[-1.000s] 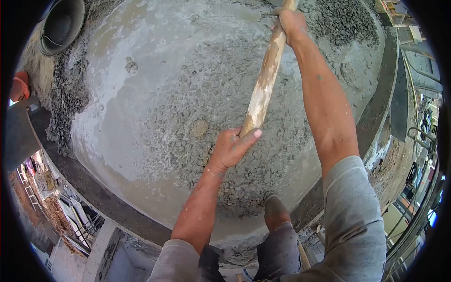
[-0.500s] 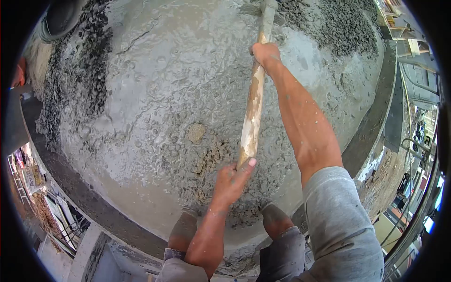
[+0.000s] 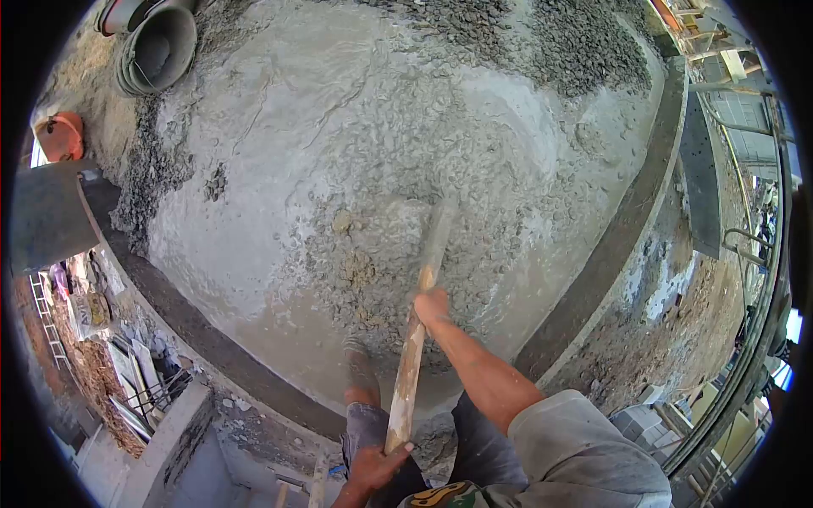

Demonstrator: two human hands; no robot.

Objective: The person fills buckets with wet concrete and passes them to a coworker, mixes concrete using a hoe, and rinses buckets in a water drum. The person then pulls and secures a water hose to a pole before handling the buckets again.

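My right hand (image 3: pixel 432 306) is wrapped round the middle of a long wooden tool handle (image 3: pixel 411 364). Near the handle's lower end, close to my legs, my left hand (image 3: pixel 377 467) grips it with the thumb lying along the wood. The handle slants up and away from me. Its far end is blurred and sunk in wet grey concrete (image 3: pixel 279 195), so the tool's head cannot be made out. Clumps of brownish gravel (image 3: pixel 360 269) show in the mix just left of the handle. My feet stand in the concrete.
A low curb (image 3: pixel 618 254) borders the concrete on the right, another (image 3: pixel 220 347) on the left. Stacked black buckets (image 3: pixel 161 51) and an orange bucket (image 3: pixel 61 137) stand at upper left. A dark gravel heap (image 3: pixel 584 46) lies at the far side.
Both hands have drawn the tool back toward my body, and its far end has come from the far side to mid-pool. The view has shifted, showing more of the buckets at upper left.
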